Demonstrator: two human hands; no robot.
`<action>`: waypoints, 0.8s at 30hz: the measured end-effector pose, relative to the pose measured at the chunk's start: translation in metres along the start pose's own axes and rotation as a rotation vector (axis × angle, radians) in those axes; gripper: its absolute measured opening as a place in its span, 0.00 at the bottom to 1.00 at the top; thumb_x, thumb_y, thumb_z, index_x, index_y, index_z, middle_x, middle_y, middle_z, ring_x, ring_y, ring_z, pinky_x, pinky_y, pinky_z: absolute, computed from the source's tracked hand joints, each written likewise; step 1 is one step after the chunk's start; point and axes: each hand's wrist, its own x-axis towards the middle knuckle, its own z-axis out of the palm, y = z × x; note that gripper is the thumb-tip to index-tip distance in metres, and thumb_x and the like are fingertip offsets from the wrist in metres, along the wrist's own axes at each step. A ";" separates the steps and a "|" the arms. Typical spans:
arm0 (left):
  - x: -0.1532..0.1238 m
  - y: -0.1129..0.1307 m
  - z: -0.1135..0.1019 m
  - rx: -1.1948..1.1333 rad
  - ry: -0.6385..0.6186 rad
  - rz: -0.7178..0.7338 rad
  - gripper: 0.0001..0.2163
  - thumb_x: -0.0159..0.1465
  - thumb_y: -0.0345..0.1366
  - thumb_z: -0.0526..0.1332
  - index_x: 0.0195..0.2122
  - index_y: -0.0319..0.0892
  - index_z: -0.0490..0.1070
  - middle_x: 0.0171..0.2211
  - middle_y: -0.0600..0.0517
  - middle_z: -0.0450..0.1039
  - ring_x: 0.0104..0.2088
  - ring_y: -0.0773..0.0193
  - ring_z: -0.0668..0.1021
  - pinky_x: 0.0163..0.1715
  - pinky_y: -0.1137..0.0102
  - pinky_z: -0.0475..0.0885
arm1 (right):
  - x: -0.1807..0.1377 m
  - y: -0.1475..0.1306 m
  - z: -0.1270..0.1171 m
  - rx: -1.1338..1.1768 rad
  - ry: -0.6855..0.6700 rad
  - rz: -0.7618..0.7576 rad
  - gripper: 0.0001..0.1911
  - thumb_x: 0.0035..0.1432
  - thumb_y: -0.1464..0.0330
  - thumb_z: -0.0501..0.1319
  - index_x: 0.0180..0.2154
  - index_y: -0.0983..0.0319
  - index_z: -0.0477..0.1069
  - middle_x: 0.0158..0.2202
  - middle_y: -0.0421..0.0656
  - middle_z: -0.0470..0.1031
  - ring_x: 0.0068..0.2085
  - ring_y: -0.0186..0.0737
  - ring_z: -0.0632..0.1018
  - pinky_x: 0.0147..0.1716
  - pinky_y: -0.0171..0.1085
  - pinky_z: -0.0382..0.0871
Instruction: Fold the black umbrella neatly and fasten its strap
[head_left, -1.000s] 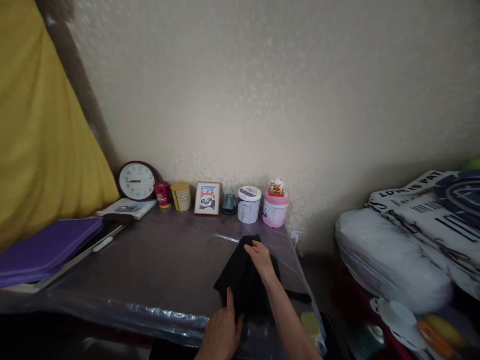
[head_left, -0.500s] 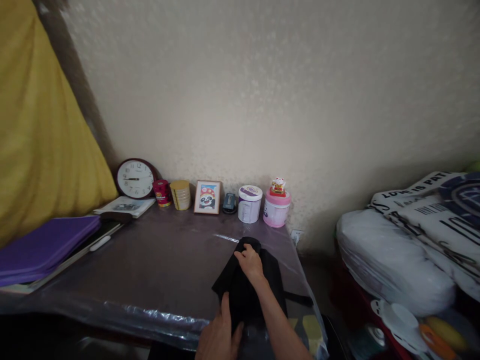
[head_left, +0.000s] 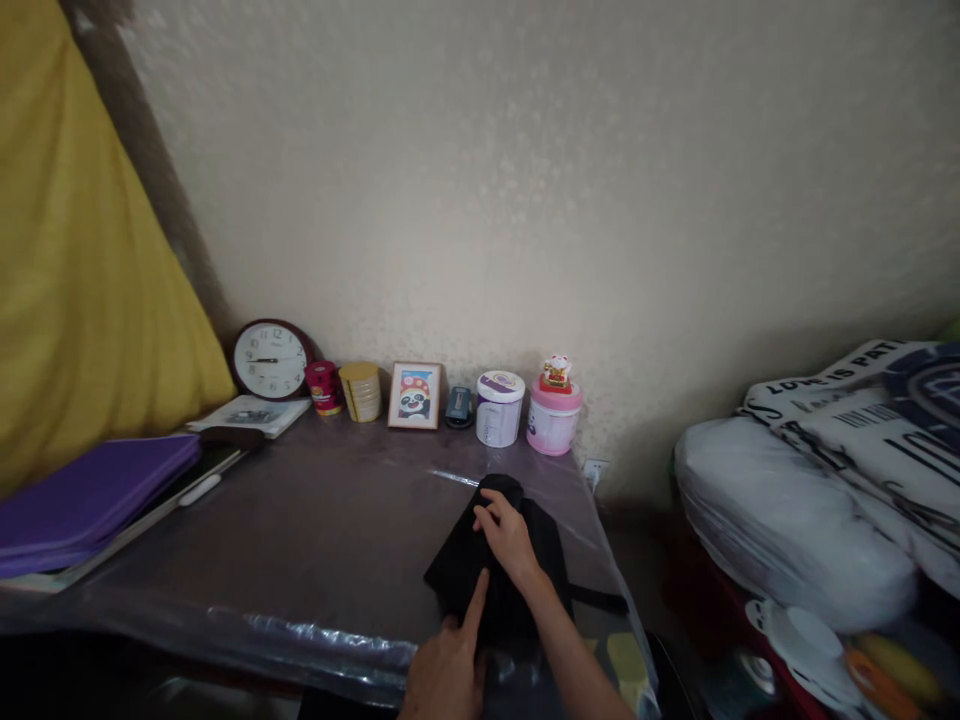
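Observation:
A black folded cloth (head_left: 457,560) lies near the front right of a dark table (head_left: 315,510) covered in clear plastic. My right hand (head_left: 506,535) rests on top of the cloth with fingers curled over a fold near its far end. Lower down, my left hand (head_left: 450,665) points its index finger forward and presses the cloth's near part; its other fingers are curled in.
Along the wall stand a clock (head_left: 270,360), a red tin (head_left: 324,388), a gold tin (head_left: 361,391), a panda picture frame (head_left: 415,396), a white tub (head_left: 499,408) and a pink tub (head_left: 553,417). A purple pad (head_left: 82,500) lies left. Bedding (head_left: 795,520) is piled right.
My right hand drew back slightly and folded the cloth's far end over. My left hand changed from flat fingers to a pointing index finger on the cloth.

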 end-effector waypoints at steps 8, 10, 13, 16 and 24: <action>0.000 0.001 -0.001 -0.017 -0.019 -0.031 0.32 0.60 0.31 0.47 0.61 0.43 0.27 0.45 0.44 0.69 0.39 0.60 0.75 0.38 0.70 0.65 | -0.041 0.016 -0.017 -0.188 0.000 -0.422 0.13 0.59 0.69 0.50 0.43 0.58 0.69 0.45 0.46 0.71 0.50 0.42 0.67 0.50 0.46 0.61; 0.000 0.002 -0.002 -0.018 -0.032 -0.044 0.32 0.60 0.31 0.47 0.61 0.43 0.25 0.45 0.44 0.69 0.40 0.61 0.75 0.37 0.71 0.65 | -0.029 0.027 -0.019 -0.265 -0.012 -0.432 0.15 0.59 0.68 0.50 0.46 0.58 0.67 0.50 0.46 0.67 0.54 0.43 0.64 0.52 0.49 0.58; 0.001 0.003 -0.003 -0.036 -0.042 -0.042 0.33 0.60 0.31 0.47 0.60 0.43 0.23 0.46 0.44 0.68 0.40 0.61 0.75 0.37 0.71 0.65 | -0.004 0.043 -0.019 -0.352 -0.024 -0.402 0.16 0.60 0.67 0.48 0.48 0.58 0.66 0.53 0.46 0.64 0.56 0.42 0.61 0.53 0.49 0.56; 0.002 0.002 -0.003 -0.053 -0.060 -0.062 0.35 0.60 0.31 0.49 0.60 0.44 0.22 0.48 0.43 0.67 0.40 0.61 0.74 0.37 0.71 0.65 | 0.022 0.058 -0.017 -0.405 -0.015 -0.380 0.17 0.60 0.67 0.48 0.49 0.58 0.65 0.54 0.45 0.64 0.57 0.41 0.61 0.53 0.47 0.55; 0.004 -0.003 0.006 -0.076 -0.042 -0.090 0.34 0.60 0.32 0.48 0.60 0.37 0.23 0.47 0.42 0.68 0.41 0.60 0.74 0.38 0.70 0.64 | 0.053 0.063 -0.028 -0.469 0.147 -0.174 0.17 0.60 0.67 0.48 0.47 0.64 0.67 0.51 0.50 0.67 0.52 0.44 0.67 0.51 0.47 0.58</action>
